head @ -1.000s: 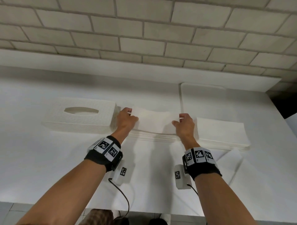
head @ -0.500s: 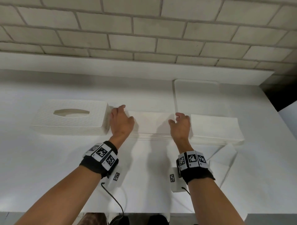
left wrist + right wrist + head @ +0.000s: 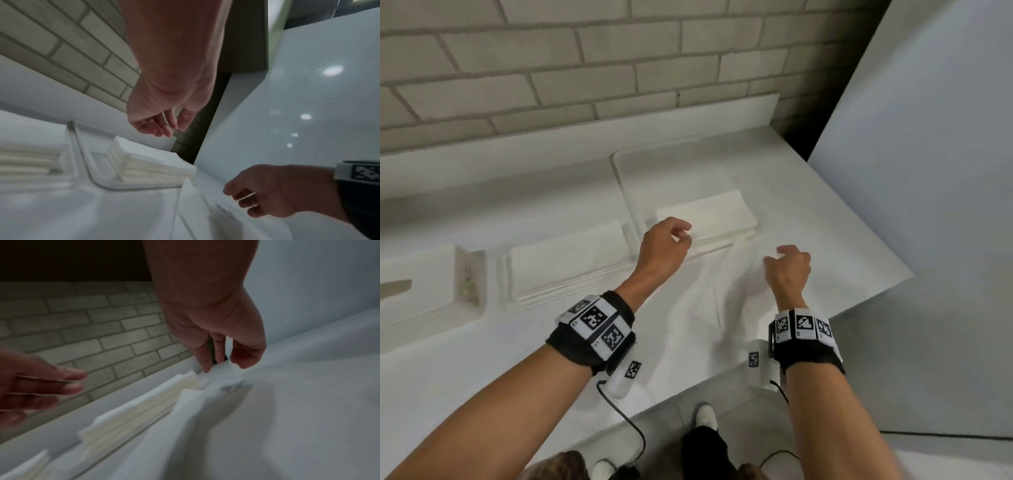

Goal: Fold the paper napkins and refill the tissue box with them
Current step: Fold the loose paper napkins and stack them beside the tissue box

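Since half a second ago both hands have left the middle stack of folded napkins (image 3: 568, 260) and swung right; the view has turned with them. Left hand (image 3: 664, 250) now hovers at the near-left corner of the right-hand napkin stack (image 3: 709, 214), fingers loosely curled, holding nothing that shows. Right hand (image 3: 787, 270) hangs over the unfolded napkin (image 3: 726, 294) that lies spread and creased on the table (image 3: 825, 219), just near of that stack; fingers (image 3: 205, 360) droop with tips at or just above the sheet, contact not certain because of blur. No grip visible on either side, and the hands are apart from each other. Tissue box (image 3: 417, 291) sits at far left, well apart from both hands, with the middle stack between. Key relation: the loose sheet lies directly under and near of the right hand, its main crease running near-to-far, its far edge touching or just beside the stack. Right hand is the nearer one; left hand would have to come nearward and right to take the sheet's left side. Judgement: next step is picking up this sheet for folding.
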